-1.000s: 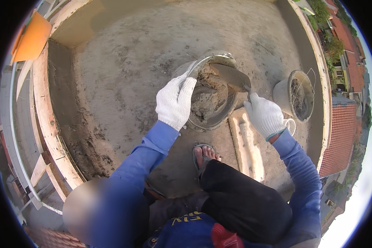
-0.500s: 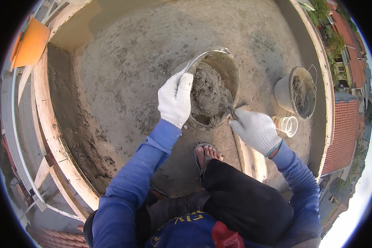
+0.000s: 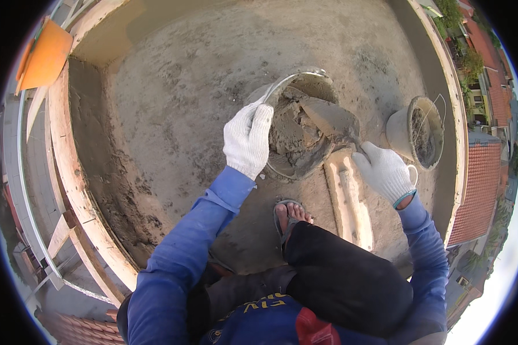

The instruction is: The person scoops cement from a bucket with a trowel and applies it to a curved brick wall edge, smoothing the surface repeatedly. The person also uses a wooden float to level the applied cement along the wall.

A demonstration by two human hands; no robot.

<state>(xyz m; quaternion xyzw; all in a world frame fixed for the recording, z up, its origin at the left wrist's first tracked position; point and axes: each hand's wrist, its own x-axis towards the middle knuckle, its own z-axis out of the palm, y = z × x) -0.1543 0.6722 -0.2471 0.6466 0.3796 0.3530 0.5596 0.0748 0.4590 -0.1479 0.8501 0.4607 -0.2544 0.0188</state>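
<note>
My left hand (image 3: pixel 247 138), in a white knit glove, is closed on the rim of a tilted bucket (image 3: pixel 282 167). Wet grey mortar (image 3: pixel 289 127) fills much of it. A trowel (image 3: pixel 331 118) coated in mortar lies across the bucket's right side, its blade over the opening. My right hand (image 3: pixel 384 172), gloved as well, is closed round the trowel's handle, which the fingers mostly hide. Just below that hand's left side, a pale wooden float (image 3: pixel 351 201) with a raised grip rests on the floor.
At the right stands a second bucket (image 3: pixel 403 132) with a wire handle and grey contents. A pale cup (image 3: pixel 412 174) is mostly hidden behind my right hand. Timber-edged walls (image 3: pixel 63 149) bound the rough concrete floor (image 3: pixel 172 115). An orange container (image 3: pixel 46 54) sits on the left edge.
My right hand has moved right and slightly down, and the trowel blade has come up out of the mortar into sight. My left hand stays on the bucket rim.
</note>
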